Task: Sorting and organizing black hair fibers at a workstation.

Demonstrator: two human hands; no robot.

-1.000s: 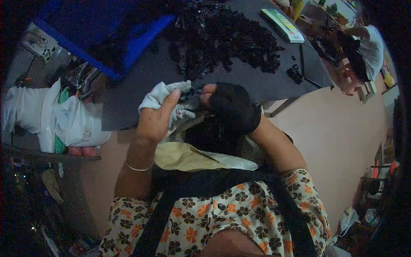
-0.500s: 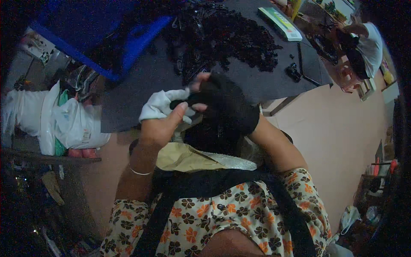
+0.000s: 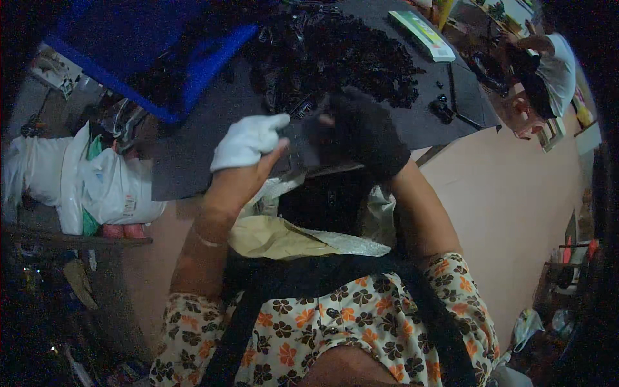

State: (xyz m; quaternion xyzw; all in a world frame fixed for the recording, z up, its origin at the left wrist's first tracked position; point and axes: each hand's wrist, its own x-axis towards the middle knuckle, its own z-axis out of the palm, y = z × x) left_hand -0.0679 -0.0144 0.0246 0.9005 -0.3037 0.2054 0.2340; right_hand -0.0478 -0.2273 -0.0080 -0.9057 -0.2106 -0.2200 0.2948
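Note:
My left hand wears a white glove that leaves the thumb bare. Its fingers curl in over the near edge of the dark table, the thumb a little apart from them; whatever lies inside the curl is hidden. To its right, my right hand in a black glove with bare fingertips is smeared by motion, so its grip cannot be made out. It reaches toward a heap of small shiny black pieces on the table. Below the hands, an open bag with a tan paper flap and silvery lining lies at my lap.
A blue tray sits at the far left. A green and white box lies at the table's far right, near a small black cluster. White plastic bags stand to the left. Another person is at the right.
My hands have come apart from where they met over a black piece. The right has moved away to the right and forward; the left has curled its fingers and stays near its place.

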